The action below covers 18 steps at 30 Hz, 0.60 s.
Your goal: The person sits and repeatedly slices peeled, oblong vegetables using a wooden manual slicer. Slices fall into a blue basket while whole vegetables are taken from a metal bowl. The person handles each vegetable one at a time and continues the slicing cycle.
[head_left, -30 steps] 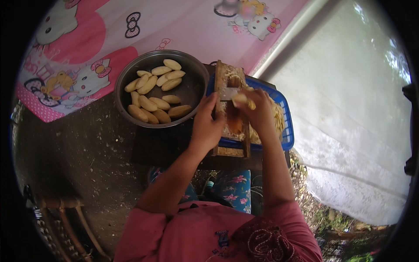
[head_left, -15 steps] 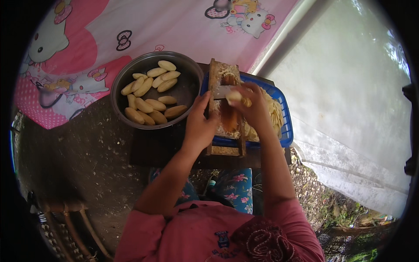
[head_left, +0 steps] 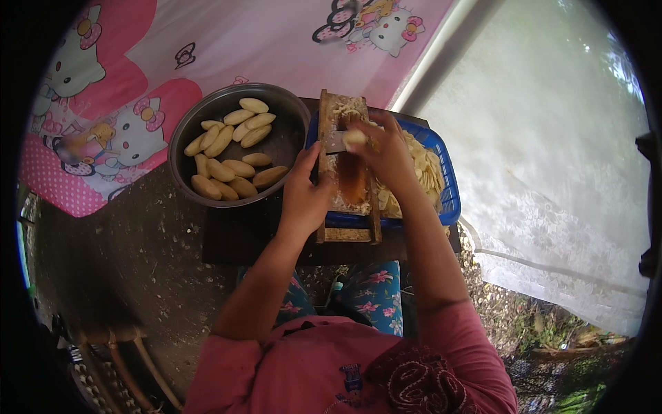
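My left hand [head_left: 303,200] grips the left rail of a wooden slicer [head_left: 353,183], its thumb on the near side of the metal blade [head_left: 335,142]. The slicer lies across the left part of a blue plastic basket [head_left: 452,196]. In my right hand [head_left: 389,155], the fingers are closed round a pale peeled banana [head_left: 354,137], pressed down at the blade. Part of that banana is hidden by my fingers. Thin pale slices [head_left: 426,165] are heaped in the basket, right of the slicer and under my right wrist.
A round dark metal pot [head_left: 279,148] holding several peeled bananas [head_left: 221,141] stands left of the slicer. Pot and basket rest on a low dark table [head_left: 238,241]. A pink printed cloth [head_left: 255,41] hangs behind, and a white sheet [head_left: 538,159] at the right.
My right hand has slid the banana slightly toward the slicer's far end. My left hand keeps its grip on the rail. The whole view has shifted a little.
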Motion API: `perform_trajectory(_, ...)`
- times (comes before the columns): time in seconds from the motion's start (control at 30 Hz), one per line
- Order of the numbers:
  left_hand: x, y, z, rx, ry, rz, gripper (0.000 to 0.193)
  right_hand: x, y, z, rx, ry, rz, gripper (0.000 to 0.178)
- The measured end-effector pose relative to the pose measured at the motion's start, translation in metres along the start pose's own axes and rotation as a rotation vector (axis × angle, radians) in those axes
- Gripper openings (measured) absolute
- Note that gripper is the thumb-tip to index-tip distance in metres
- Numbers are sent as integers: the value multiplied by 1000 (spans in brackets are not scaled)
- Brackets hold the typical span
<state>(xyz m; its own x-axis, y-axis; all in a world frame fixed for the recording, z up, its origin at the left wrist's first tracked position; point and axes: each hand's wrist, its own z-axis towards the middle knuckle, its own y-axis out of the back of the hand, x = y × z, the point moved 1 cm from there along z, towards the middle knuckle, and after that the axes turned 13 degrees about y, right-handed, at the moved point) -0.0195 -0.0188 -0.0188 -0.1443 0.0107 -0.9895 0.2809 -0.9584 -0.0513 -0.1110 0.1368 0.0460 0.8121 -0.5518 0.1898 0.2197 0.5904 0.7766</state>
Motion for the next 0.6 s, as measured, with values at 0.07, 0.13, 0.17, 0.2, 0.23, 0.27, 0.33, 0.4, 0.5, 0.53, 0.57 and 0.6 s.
perform_trajectory(0.07,-4,-1,0,-5,13,49,54,-13,-8,21,-27,-72,-3,36)
perform_trajectory(0.13,-5,1,0,5,41,12,55,-10,-6,28,-10,-88,-47,37)
perform_trajectory(0.17,-4,2,0,1,47,20,56,-1,-1,22,13,-79,-20,37)
perform_trajectory(0.2,-2,1,0,-10,55,15,56,10,7,10,42,-93,2,36)
perform_trajectory(0.23,1,-1,0,-15,85,12,57,19,13,-3,72,-104,17,36)
perform_trajectory(0.27,4,-2,1,-21,89,30,57,31,22,-19,105,-90,6,37)
perform_trajectory(0.33,9,-4,0,-39,64,-4,57,46,32,-40,180,-90,-41,37)
perform_trajectory(0.4,10,-4,2,-46,57,20,56,43,29,-38,167,-59,-19,38)
perform_trajectory(0.5,5,-2,1,0,60,58,55,15,8,-4,23,-72,-58,38)
perform_trajectory(0.53,2,-1,1,30,81,28,55,3,3,10,-18,-73,-52,38)
perform_trajectory(0.57,-1,1,1,48,77,-12,55,-6,0,18,-25,-80,-65,37)
perform_trajectory(0.6,-5,2,1,23,67,54,55,-14,-4,24,-21,-84,-78,37)
